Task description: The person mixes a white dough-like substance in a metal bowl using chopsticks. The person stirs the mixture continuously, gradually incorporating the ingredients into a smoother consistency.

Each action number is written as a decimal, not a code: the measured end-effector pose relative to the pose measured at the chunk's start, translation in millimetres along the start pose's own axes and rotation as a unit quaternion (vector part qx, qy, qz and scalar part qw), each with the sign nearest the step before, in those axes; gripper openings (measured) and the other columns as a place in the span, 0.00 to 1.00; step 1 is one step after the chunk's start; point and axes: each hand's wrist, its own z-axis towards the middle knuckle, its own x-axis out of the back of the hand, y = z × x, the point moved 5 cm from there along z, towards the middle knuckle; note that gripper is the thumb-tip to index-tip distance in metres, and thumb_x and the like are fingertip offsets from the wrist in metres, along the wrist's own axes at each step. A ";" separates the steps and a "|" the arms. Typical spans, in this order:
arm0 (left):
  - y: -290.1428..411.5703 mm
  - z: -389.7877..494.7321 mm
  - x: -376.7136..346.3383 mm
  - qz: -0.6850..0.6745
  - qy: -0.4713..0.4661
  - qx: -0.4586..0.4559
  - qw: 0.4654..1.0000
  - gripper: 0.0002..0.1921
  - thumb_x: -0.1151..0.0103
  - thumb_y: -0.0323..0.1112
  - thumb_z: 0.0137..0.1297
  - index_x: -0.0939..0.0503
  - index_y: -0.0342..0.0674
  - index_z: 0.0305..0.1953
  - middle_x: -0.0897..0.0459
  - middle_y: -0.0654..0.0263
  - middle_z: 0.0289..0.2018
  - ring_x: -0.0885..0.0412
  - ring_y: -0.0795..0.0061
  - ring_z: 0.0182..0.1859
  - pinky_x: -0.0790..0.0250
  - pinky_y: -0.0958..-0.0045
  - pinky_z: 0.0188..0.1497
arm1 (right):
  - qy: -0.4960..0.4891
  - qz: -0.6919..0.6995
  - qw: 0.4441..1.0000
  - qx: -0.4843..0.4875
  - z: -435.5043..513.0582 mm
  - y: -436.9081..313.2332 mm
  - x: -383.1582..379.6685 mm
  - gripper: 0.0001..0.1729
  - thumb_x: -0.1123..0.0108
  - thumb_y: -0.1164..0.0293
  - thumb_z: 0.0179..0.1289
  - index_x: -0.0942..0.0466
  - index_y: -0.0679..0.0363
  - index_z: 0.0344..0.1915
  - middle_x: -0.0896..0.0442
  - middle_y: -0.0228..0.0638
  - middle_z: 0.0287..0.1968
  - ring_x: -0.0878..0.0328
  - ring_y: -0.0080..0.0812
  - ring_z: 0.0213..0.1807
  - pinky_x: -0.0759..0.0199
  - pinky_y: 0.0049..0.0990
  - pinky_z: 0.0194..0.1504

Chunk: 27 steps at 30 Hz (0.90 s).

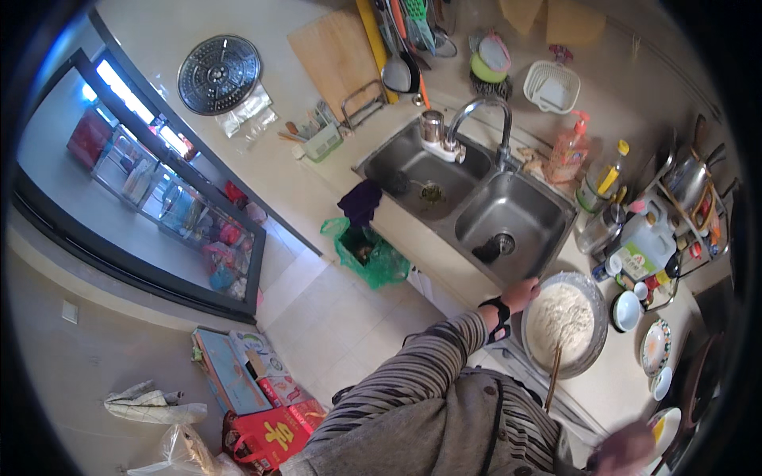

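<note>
My left hand [524, 293], with a black band at the wrist, grips the rim of a large metal bowl [601, 333] beside the sink. Inside is a pale, floury mixture [562, 321], lumpy on top. A pair of wooden chopsticks [554, 378] stands in it, leaning out over the near rim towards me. At the lower right my right hand [625, 449] is blurred, close to a white bowl [671, 425] with something yellow in it. Whether its fingers touch that bowl is not clear.
A double steel sink [512, 223] with a curved faucet [506, 125] lies beyond the bowl. To the right are a small bowl [627, 310], a patterned plate [656, 348] and a large plastic jug [646, 244]. A green bag-lined bin [375, 262] hangs below the counter edge.
</note>
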 end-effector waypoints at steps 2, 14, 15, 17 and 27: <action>2.8 -0.3 1.7 0.001 0.007 -0.009 1.000 0.14 0.50 0.43 0.69 0.30 0.37 0.35 0.23 0.45 0.30 0.24 0.41 0.37 0.34 0.52 0.37 | -0.087 0.084 0.987 0.108 4.8 -30.3 3.3 0.06 0.41 0.73 0.56 0.23 0.64 0.32 0.20 0.40 0.30 0.22 0.34 0.32 0.29 0.31 0.33; 2.3 -0.6 2.1 -0.020 0.002 0.006 1.000 0.13 0.50 0.44 0.67 0.29 0.40 0.36 0.22 0.45 0.32 0.24 0.40 0.40 0.34 0.47 0.39 | -0.172 0.319 0.891 0.276 85.1 -59.5 -23.8 0.17 0.47 0.56 0.65 0.23 0.59 0.32 0.24 0.32 0.24 0.25 0.31 0.23 0.32 0.27 0.22; 2.3 -2.1 2.9 -0.019 0.016 -0.006 1.000 0.13 0.50 0.44 0.67 0.29 0.40 0.36 0.22 0.45 0.33 0.24 0.40 0.40 0.33 0.47 0.39 | -0.173 0.330 0.883 0.287 84.7 -61.9 -25.3 0.18 0.48 0.54 0.66 0.23 0.58 0.31 0.25 0.32 0.24 0.25 0.30 0.22 0.32 0.27 0.21; 2.2 -0.7 1.5 -0.009 0.005 -0.004 1.000 0.12 0.50 0.43 0.67 0.29 0.38 0.36 0.22 0.45 0.33 0.24 0.40 0.40 0.32 0.49 0.39 | -0.160 0.338 0.880 0.292 79.6 -62.4 -28.5 0.20 0.49 0.52 0.67 0.24 0.57 0.31 0.25 0.30 0.23 0.26 0.30 0.20 0.33 0.26 0.19; 12.0 0.0 12.7 0.009 -0.038 0.024 0.999 0.16 0.50 0.43 0.70 0.29 0.33 0.35 0.23 0.44 0.30 0.26 0.41 0.35 0.33 0.57 0.38 | -0.027 0.254 0.937 0.237 58.6 -43.0 -39.5 0.24 0.44 0.44 0.65 0.24 0.54 0.32 0.26 0.28 0.22 0.31 0.22 0.15 0.40 0.21 0.12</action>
